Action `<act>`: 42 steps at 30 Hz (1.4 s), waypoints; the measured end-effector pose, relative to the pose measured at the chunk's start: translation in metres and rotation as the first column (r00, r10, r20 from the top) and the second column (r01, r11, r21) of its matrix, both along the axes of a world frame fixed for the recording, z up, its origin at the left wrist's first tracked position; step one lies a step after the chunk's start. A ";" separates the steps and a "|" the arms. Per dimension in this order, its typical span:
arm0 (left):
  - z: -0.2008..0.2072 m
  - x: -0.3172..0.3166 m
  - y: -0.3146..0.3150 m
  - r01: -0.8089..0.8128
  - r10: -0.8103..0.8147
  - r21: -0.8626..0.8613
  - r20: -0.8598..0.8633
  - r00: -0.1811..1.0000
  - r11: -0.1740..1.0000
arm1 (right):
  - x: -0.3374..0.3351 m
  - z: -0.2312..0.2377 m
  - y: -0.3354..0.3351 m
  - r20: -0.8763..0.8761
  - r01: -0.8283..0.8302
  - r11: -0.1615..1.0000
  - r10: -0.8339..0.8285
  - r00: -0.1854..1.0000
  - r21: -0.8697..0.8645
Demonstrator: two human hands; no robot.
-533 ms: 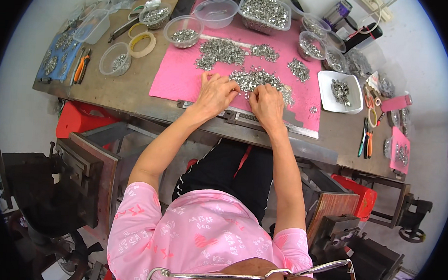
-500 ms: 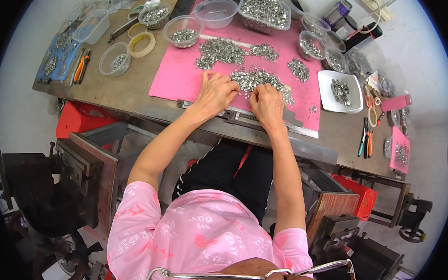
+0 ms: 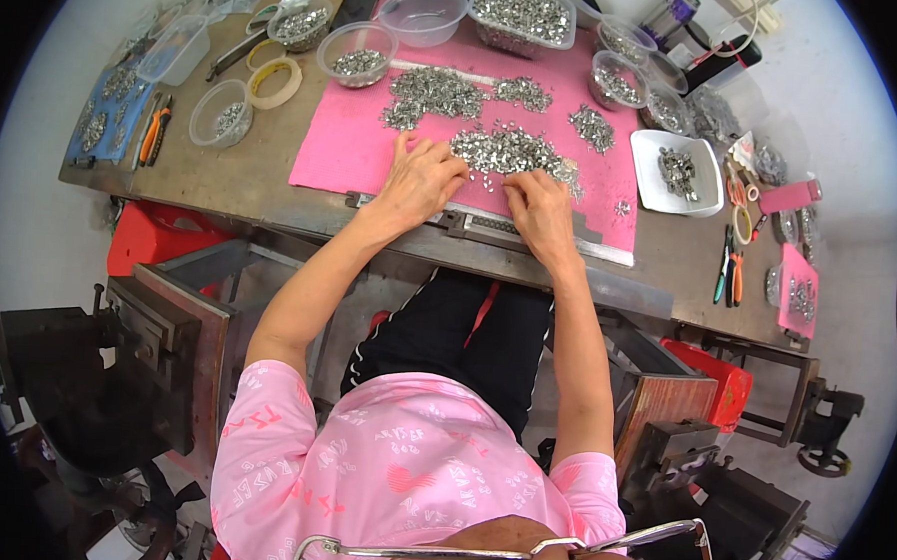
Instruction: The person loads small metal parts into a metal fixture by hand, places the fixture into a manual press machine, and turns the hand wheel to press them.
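My left hand (image 3: 420,186) is at the near left of a pile of small shiny metal pieces (image 3: 507,150) on a pink mat (image 3: 339,155). Its fingers are curled and bunched, the tips low over the mat. At the pile's near right side my right hand (image 3: 542,209) has its thumb and fingers drawn together. Whatever either hand pinches is too small or hidden to name. A few loose pieces lie between the hands. Below them a narrow metal fixture (image 3: 483,227) runs along the bench's front edge.
More metal pieces (image 3: 437,91) lie in heaps farther back. Clear tubs (image 3: 358,54) and a large tub of pieces (image 3: 522,45) stand behind. To the right are a white dish (image 3: 644,193) and pliers (image 3: 736,278); leftward, tape rolls (image 3: 275,82), a round tub (image 3: 203,119) and orange-handled pliers (image 3: 157,135).
My hands have moved slightly apart, the right one a little rightward from the pile. The whole view has shifted a little.
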State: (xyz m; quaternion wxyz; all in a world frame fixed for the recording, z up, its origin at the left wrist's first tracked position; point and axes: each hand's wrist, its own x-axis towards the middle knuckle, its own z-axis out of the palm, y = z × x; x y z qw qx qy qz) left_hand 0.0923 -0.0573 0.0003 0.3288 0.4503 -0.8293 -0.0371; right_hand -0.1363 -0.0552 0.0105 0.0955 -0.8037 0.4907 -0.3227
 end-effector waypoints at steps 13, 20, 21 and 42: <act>0.008 -0.015 0.029 0.149 -0.123 0.131 -0.184 0.975 0.980 | 0.016 -0.004 -0.007 -0.042 0.047 0.999 -0.046 0.998 0.028; 0.007 -0.020 0.042 0.147 -0.135 0.073 -0.147 0.980 0.986 | 0.012 -0.013 -0.009 0.114 0.037 0.997 -0.044 0.992 0.067; 0.008 -0.021 0.043 0.140 -0.131 0.054 -0.134 0.982 0.989 | 0.013 -0.011 -0.008 0.097 0.032 0.997 -0.039 0.995 0.075; -0.005 -0.016 -0.002 -0.060 0.061 0.016 -0.043 0.997 0.998 | 0.011 0.004 0.048 0.088 -0.154 0.988 0.154 0.984 -0.011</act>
